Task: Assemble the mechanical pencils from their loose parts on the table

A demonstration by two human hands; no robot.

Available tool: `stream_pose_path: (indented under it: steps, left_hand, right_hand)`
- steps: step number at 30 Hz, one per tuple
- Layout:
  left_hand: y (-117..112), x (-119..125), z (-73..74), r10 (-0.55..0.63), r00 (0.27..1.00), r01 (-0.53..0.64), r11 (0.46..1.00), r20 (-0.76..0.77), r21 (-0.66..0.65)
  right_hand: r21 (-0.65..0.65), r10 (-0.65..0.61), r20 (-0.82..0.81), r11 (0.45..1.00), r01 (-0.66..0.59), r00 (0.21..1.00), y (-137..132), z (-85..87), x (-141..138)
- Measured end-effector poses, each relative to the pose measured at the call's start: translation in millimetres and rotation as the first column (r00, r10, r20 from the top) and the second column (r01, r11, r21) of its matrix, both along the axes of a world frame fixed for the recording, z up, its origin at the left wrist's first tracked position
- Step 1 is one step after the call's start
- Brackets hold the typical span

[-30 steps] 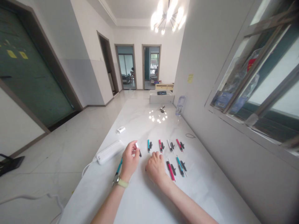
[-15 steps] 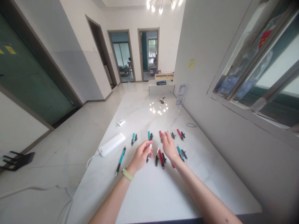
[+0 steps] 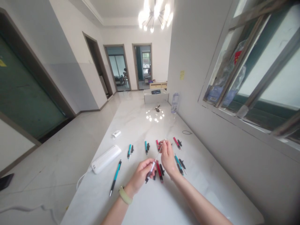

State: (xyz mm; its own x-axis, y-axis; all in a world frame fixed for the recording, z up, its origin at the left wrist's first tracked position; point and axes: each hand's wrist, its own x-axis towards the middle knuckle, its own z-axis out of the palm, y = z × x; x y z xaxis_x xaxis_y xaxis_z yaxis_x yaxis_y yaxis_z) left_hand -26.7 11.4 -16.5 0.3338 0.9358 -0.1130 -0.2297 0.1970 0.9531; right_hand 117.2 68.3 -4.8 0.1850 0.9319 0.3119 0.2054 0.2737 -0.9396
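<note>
My left hand [image 3: 140, 173] pinches a white and black pen barrel [image 3: 150, 171], held slanted above the table. A thin pale pen refill [image 3: 158, 153] is gripped between the fingertips of my right hand [image 3: 168, 157]. Its lower end meets the barrel's upper end; whether it is inside I cannot tell. Just beneath the hands lies a red and black pen barrel [image 3: 159, 172] with black parts [image 3: 162, 169] beside it. Another red barrel [image 3: 157, 144] is partly covered by my right fingers. Right of that hand rests a teal and black barrel [image 3: 178, 164] with a black piece and a refill.
A complete teal pen [image 3: 115, 178] lies left of my left hand. Teal barrels [image 3: 129, 151] and a red barrel [image 3: 176, 142] lie farther back with black parts. A white power strip [image 3: 106, 158], white adapter [image 3: 116, 134], keys [image 3: 157, 108], bottle [image 3: 174, 103] and box [image 3: 156, 98] surround them.
My hands have come together, bringing the refill's end to the white barrel's upper end. The barrel now tilts more. My view has tipped upward, so the table sits lower in the picture.
</note>
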Motion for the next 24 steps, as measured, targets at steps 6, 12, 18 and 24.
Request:
stream_pose_path:
  steps: [6,12,18,24]
  left_hand:
    - [0.2,1.0,-4.4,0.046,0.998,-0.044,0.999,0.052,-0.031]
    - [3.5,-1.8,-1.4,0.122,0.992,-0.121,0.992,0.038,-0.031]
    - [5.5,-5.2,-1.3,0.165,0.986,-0.164,0.986,-0.034,0.024]
    - [6.5,-6.0,-3.2,0.166,0.985,-0.165,0.985,-0.038,0.043]
  right_hand:
    - [0.061,0.051,0.094,0.997,-0.057,0.994,-10.8,-1.3,-7.9]
    - [0.010,0.213,0.155,0.976,-0.217,0.965,-25.5,-6.7,-21.5]
    - [0.028,0.287,0.095,0.957,-0.290,0.953,-22.1,4.5,-11.9]
    - [-0.010,0.433,-0.081,0.900,-0.435,0.898,-13.6,5.7,-6.9]
